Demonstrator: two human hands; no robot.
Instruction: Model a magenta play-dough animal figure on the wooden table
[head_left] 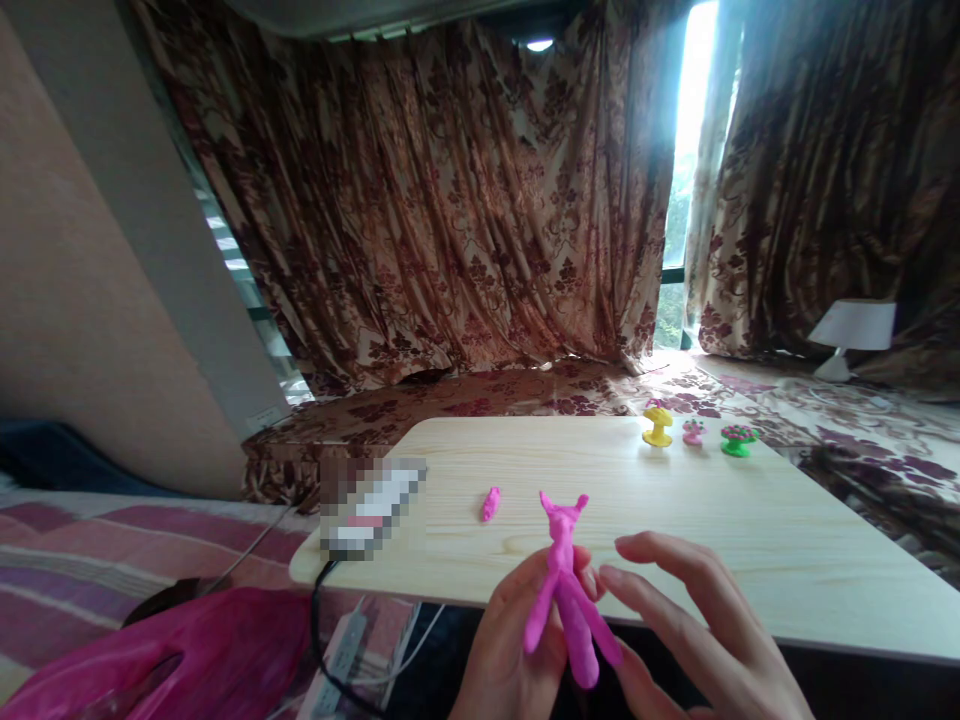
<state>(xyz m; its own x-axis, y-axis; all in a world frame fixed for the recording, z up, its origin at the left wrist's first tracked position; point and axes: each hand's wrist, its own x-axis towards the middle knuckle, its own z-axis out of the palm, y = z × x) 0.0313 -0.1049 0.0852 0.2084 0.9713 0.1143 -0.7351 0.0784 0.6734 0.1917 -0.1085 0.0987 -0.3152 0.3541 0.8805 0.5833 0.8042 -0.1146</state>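
A bright pink clay figure [576,622] with two ear-like points on top and several long limbs is held over the table's front edge. My left hand [517,630] grips it from behind and the left, fingers closed around its middle. To the right of the figure, my right hand [694,625] has its fingers apart and curved. Its thumb is close to the tip of one limb; whether it touches I cannot tell. A small lump of pink clay [490,504] lies on the table beyond my left hand.
Three small clay models stand at the table's [450,445] back right: yellow [658,427], pink [693,433] and green [739,441]. A blurred-out device [371,510] with a black cable lies at the left edge. A power strip [341,655] and pink plastic bag [187,650] are below left.
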